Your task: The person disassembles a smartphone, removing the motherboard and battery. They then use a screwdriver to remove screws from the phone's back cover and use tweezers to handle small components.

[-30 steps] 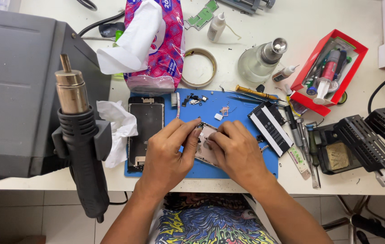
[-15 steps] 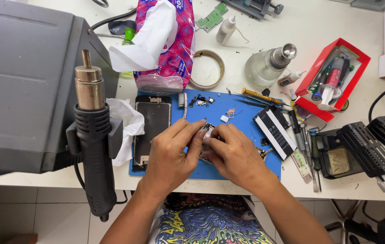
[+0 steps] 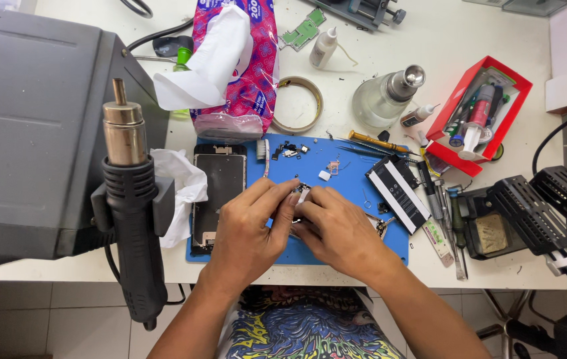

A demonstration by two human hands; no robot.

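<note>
My left hand [image 3: 250, 229] and my right hand [image 3: 340, 229] meet over the blue work mat [image 3: 346, 159] and together pinch a small phone part [image 3: 300, 193], mostly hidden by the fingers. Left of my left hand a phone screen [image 3: 218, 189] lies face up on the mat. A black phone battery [image 3: 398, 191] lies to the right of my right hand. Small loose parts [image 3: 288, 150] sit at the mat's far edge.
A grey hot-air station [image 3: 37, 126] with its black heat gun [image 3: 134, 213] stands at left. A tissue pack [image 3: 238, 66], tape ring [image 3: 298, 104], metal-topped bottle [image 3: 386, 100], red tool tray [image 3: 479, 116], screwdrivers [image 3: 439, 206] and a soldering stand [image 3: 526, 213] surround the mat.
The camera has shifted a little. Both hands stay together over the mat, fingers working on the small part and lifting it slightly.
</note>
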